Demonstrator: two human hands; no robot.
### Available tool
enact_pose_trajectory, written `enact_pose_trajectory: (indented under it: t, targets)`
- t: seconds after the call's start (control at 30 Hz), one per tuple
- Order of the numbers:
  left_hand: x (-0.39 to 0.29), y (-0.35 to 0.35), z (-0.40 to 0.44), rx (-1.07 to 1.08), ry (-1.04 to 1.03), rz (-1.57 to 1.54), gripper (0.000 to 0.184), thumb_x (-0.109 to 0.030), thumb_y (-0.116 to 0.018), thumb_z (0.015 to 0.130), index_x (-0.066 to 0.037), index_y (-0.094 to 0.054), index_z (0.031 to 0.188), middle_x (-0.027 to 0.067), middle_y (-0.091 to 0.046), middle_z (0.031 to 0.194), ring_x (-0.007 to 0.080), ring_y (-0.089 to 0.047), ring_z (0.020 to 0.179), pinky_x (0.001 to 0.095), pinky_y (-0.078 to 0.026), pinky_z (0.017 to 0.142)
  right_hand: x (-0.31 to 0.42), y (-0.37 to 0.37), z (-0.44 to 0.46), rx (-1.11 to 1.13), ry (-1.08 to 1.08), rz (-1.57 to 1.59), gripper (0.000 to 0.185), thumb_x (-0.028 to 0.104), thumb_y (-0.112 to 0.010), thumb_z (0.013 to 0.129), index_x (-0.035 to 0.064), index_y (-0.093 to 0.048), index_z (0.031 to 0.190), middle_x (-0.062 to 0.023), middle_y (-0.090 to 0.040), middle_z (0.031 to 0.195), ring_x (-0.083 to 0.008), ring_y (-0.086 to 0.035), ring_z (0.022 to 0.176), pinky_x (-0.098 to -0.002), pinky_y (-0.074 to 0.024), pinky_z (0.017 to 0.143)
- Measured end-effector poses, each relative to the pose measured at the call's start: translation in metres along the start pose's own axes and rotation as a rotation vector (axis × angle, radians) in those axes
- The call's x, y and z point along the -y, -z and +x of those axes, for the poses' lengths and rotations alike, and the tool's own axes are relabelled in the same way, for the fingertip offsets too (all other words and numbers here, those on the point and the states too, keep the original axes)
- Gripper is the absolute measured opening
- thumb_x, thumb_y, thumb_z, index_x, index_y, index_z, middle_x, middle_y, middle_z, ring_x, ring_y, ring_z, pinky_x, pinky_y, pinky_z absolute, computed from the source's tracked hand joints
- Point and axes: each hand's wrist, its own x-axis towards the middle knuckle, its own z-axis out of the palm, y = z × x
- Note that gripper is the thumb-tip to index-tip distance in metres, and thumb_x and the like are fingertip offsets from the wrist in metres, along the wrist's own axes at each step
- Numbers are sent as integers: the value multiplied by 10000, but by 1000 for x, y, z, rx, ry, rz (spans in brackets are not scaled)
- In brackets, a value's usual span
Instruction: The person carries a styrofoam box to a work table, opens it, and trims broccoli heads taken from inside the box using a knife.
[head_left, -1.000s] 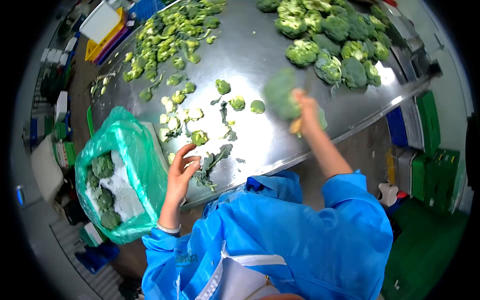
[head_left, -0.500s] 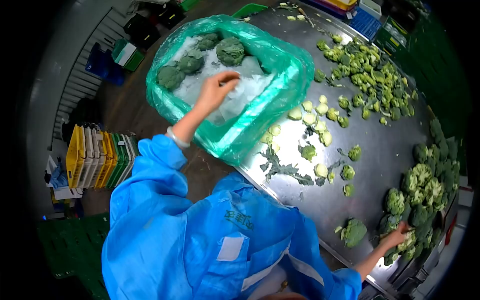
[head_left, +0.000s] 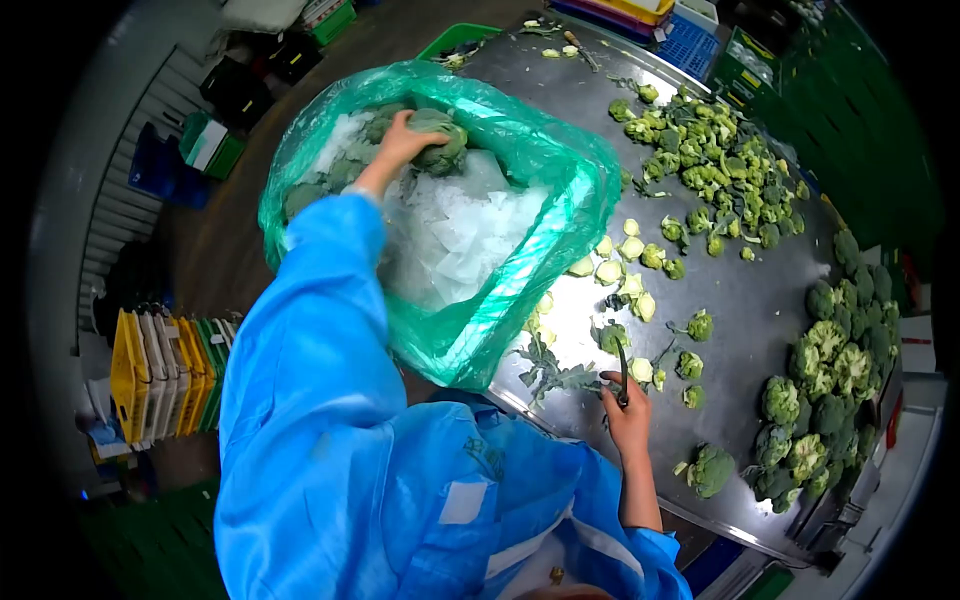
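Note:
Inside a box lined with a green plastic bag (head_left: 335,95), my left hand (head_left: 400,143) is wrapped round a broccoli head (head_left: 443,140). More broccoli heads lie beside it, partly hidden by my hand and sleeve, and crushed ice (head_left: 455,230) fills the rest. Above the near table edge, my right hand (head_left: 628,415) grips a small knife (head_left: 622,372) with a dark, curved blade pointing away from me. Broccoli leaves (head_left: 550,372) and cut stem pieces (head_left: 607,272) lie near that hand. A single broccoli head (head_left: 710,470) rests to its right.
A pile of broccoli heads (head_left: 825,410) covers the right side of the metal table (head_left: 745,330). Trimmed florets (head_left: 730,165) are heaped at the far side. Stacked yellow, white and green crates (head_left: 165,375) stand at left. Another tool (head_left: 580,50) lies at the table's far end.
My left hand has moved from above the ice onto a broccoli head in the bag. My right hand has left the broccoli pile and moved left, now showing a knife.

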Motion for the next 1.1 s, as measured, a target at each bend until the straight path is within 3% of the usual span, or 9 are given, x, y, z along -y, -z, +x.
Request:
enact_pose_trajectory:
  t: [0.07,0.13,0.27,0.47,0.73,0.87,0.97,1.07,1.1]
  targets:
    - [-35,23,-55,79,195,-555,916,-343,-803,735,-136,-314,1482,171,-478,1389,305,-524,1235,465,-477,987,3,4,-4,-29,-58,29,244,22,-680,837,24,-668,1081,-155,-698,959,-286,-680,848,-338,-516,722]
    - [-31,31,-101,221,128,-1020,881,-275,-756,778,-137,-276,1503,149,-467,1414,313,-501,1272,534,-453,1023,6,3,-7,-70,20,3,246,10,-673,837,25,-665,1083,-156,-694,985,-313,-682,870,-355,-526,740]
    - [-62,14,-213,616,101,-1247,888,-222,-727,755,-133,-266,1509,139,-419,1451,323,-458,1319,544,-423,1073,25,15,8,-163,430,-192,369,-64,-639,767,48,-649,1118,-154,-666,1087,-336,-682,848,-379,-554,712]
    - [-102,-53,-335,742,327,-1246,960,-218,-734,672,-111,-265,1503,134,-416,1435,296,-448,1325,445,-389,1117,86,32,35,-249,740,-429,441,65,-670,766,69,-629,1205,-63,-647,1107,-213,-664,745,-339,-542,603]
    - [-111,-89,-391,678,280,-1085,1113,-273,-753,588,-162,-151,1518,119,-398,1409,307,-401,1343,447,-357,1117,48,27,-12,-150,467,-334,279,35,-618,803,73,-594,1078,-80,-593,897,-256,-653,665,-379,-532,570]
    - [-104,-96,-399,614,332,-1089,1101,-287,-761,561,-159,-197,1498,119,-405,1405,301,-420,1332,439,-365,1118,-50,26,-30,162,68,-575,269,-17,-579,801,59,-630,1053,-132,-669,953,-328,-682,771,-397,-548,620]
    - [-108,-84,-378,617,-126,-783,1175,-396,-807,537,-113,-203,1504,129,-414,1409,291,-434,1324,433,-369,1104,-79,36,-52,106,43,-351,299,-24,-581,796,59,-650,1074,-137,-690,967,-346,-683,811,-387,-554,640]
    - [-130,-84,-362,650,-105,-579,1052,-369,-799,600,-49,-311,1475,126,-455,1369,251,-446,1303,377,-354,1091,1,70,-42,-189,434,-171,368,-22,-605,768,79,-654,1119,-116,-687,980,-322,-686,795,-372,-557,642]
    - [-136,-89,-358,671,-74,-589,1018,-363,-795,613,-47,-336,1466,125,-462,1364,245,-451,1296,369,-353,1089,8,78,-38,-239,558,-360,380,19,-628,740,97,-660,1110,-68,-675,1001,-246,-668,717,-327,-542,586]
